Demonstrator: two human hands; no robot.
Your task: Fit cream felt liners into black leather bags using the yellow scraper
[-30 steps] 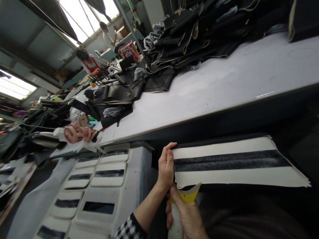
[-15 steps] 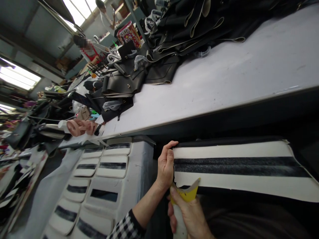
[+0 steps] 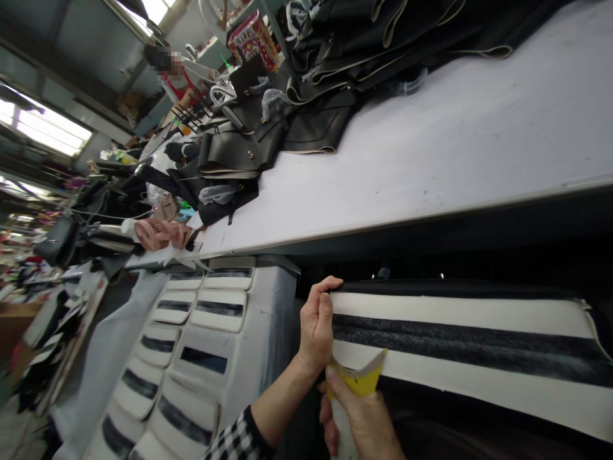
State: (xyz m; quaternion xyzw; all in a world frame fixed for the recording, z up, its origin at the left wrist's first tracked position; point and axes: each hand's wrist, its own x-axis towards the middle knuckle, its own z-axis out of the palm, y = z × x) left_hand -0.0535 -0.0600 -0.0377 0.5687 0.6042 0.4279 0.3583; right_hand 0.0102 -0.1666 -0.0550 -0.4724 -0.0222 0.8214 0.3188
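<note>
The cream panel with its dark centre strip lies before you, below the table edge. Your left hand pinches its left end; your right hand grips the yellow-tipped bottle at its lower edge. Hold that end taut and guide the tip steadily.

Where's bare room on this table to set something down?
The white table is bare between the black leather pile and its front edge, widest rightward. Crowded: its left end around the pink fan, and the cloth below, full of cream panels. Left hand holds the striped piece; right hand a yellow-tipped bottle.
</note>
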